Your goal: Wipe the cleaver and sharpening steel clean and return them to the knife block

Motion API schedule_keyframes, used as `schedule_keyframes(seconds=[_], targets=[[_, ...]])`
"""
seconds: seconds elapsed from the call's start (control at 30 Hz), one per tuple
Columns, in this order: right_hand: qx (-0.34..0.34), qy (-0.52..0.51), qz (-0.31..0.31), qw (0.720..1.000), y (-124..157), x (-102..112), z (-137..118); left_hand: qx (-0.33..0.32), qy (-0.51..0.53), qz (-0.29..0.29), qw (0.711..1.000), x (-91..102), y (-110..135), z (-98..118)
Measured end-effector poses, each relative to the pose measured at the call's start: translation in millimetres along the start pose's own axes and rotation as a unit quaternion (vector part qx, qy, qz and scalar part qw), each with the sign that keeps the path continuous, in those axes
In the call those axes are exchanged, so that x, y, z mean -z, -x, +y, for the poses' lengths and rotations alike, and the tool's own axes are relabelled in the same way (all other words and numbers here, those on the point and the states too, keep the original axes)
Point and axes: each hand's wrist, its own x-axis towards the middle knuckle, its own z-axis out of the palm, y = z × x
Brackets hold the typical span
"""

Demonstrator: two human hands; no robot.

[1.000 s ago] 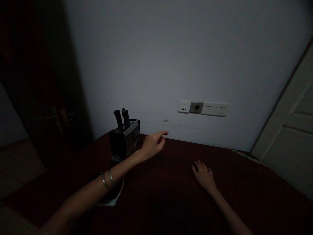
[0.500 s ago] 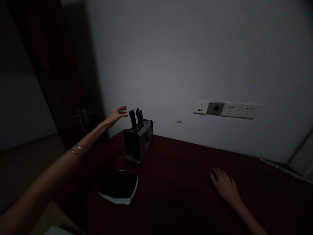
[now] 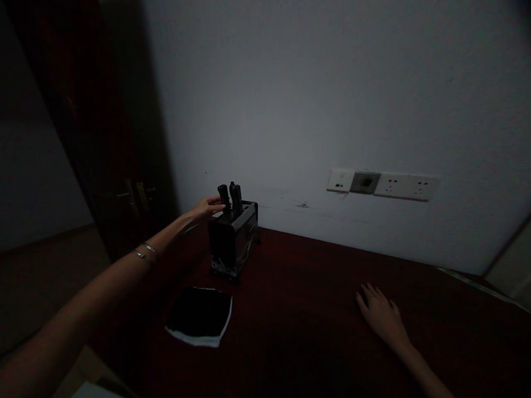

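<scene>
A dark knife block (image 3: 232, 243) with a shiny, patterned long side stands on the table, several black handles rising from its top. My left hand (image 3: 207, 208) has its fingers around the lower part of the leftmost knife (image 3: 224, 196), thumb on the near side and fingertips partly hidden behind the handle. The blade is out of sight inside the block. Far to the right, my right hand (image 3: 382, 316) lies flat on the tabletop, fingers a little spread, holding nothing. In front of the block lies a black square cloth or pad (image 3: 201, 312) with a white edge.
The dark red table (image 3: 307, 293) meets a pale wall (image 3: 265, 110) carrying a row of sockets (image 3: 384, 184). On the left stands a dark door with a metal handle (image 3: 141, 194). A thin pale strip (image 3: 477, 284) runs along the table's right back edge.
My left hand has moved right and down from beside the block, and its fingers have closed around the leftmost knife handle. My right hand has stayed in place.
</scene>
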Motion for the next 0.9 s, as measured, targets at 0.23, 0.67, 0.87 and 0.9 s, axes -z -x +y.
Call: schedule_keyframes(seconds=[0.23, 0.67, 0.87, 0.9], targets=[[0.002, -0.001, 0.005, 1.000, -0.2, -1.8, 0.8, -0.004, 0.010, 0.012, 1.000, -3.1, 0.5, 5.8], [0.002, -0.014, 0.002, 1.000, -0.5, -0.8, 1.0, -0.009, -0.020, 0.005, 1.000, 3.8, -5.9, -3.0], [0.005, -0.021, 0.012, 1.000, -0.4, -3.7, 1.9, -0.012, -0.015, 0.000, 1.000, 2.7, -4.8, -0.1], [0.004, -0.022, 0.012, 1.000, -0.4, -3.9, 1.9, -0.013, -0.015, -0.002, 1.000, 2.1, -4.4, 0.7]])
